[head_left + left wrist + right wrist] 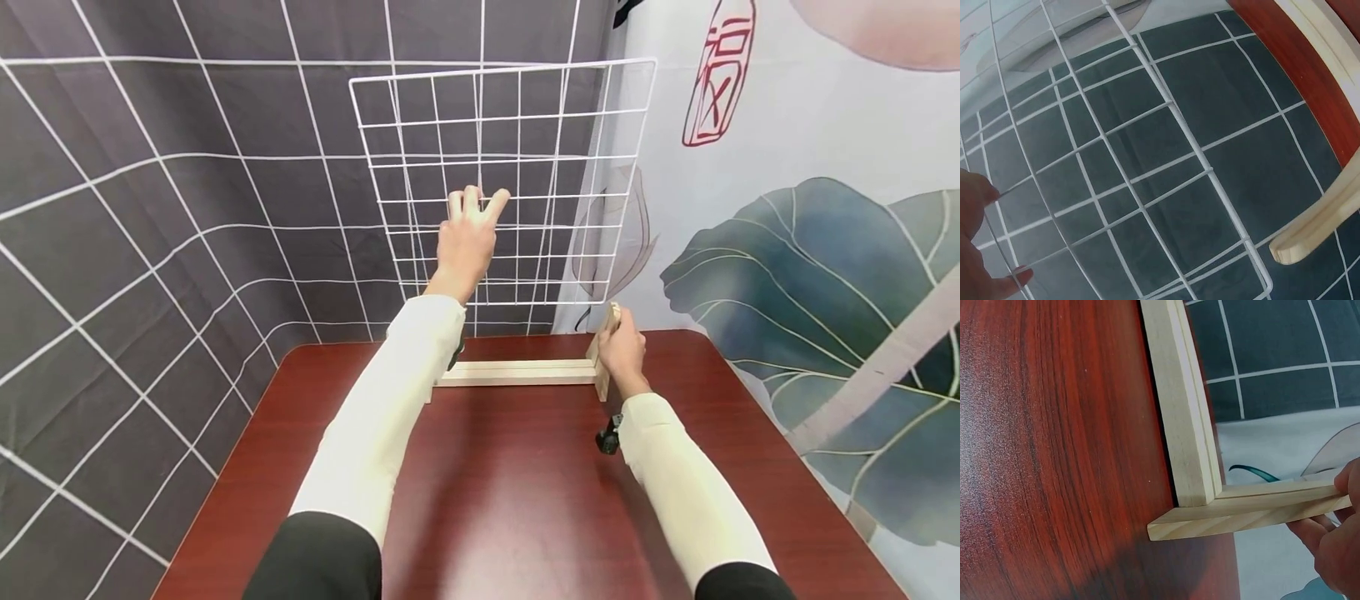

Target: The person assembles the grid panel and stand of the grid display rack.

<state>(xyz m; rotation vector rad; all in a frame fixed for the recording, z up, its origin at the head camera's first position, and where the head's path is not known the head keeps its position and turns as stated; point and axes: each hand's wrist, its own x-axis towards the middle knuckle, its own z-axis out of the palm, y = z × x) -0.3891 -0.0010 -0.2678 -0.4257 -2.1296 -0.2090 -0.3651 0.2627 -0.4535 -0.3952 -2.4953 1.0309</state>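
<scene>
A white wire grid panel (555, 197) stands raised above the far side of the table, leaning slightly in the head view. My left hand (467, 246) grips it near its middle, with fingertips at the wires (1104, 136) in the left wrist view. Below the panel is a pale wooden stand, made of a long crossbar (517, 373) and upright end pieces. The right end piece (1247, 515) is held between the thumb and fingers of my right hand (624, 350). My left forearm hides most of the stand's left end. The panel's lower edge appears above the crossbar.
The stand rests near the back edge of a reddish-brown table (517, 483). Behind hangs a dark grey curtain (210, 200) with white grid lines. A white curtain (825, 108) with leaf prints hangs to the right. Each wrist carries a small black device (609, 435).
</scene>
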